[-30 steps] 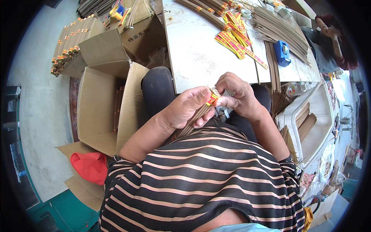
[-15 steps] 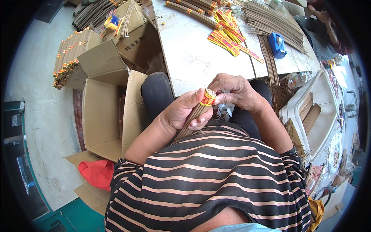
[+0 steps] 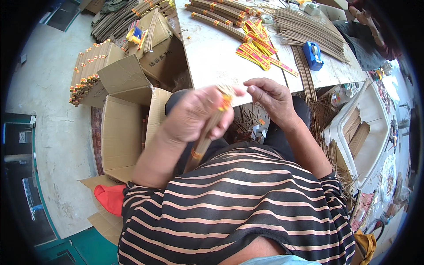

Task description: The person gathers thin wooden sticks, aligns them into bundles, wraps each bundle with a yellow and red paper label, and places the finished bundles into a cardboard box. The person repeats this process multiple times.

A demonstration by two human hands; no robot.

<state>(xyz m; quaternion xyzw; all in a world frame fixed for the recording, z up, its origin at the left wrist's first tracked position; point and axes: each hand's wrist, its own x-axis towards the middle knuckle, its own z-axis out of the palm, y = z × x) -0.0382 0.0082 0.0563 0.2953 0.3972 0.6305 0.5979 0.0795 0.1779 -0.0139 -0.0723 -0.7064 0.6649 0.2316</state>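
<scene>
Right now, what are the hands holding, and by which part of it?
The left hand holds a bundle of sticks near its far end, at the red-and-yellow band. Whether the right hand pinches anything small cannot be told.

The bundle [image 3: 204, 140] looks matt and woody. On the surface [image 3: 213, 64] lie smooth paper strips [image 3: 257, 47] and a glossy plastic dispenser [image 3: 313, 57]; left of it, a cardboard box [image 3: 120, 137].
</scene>
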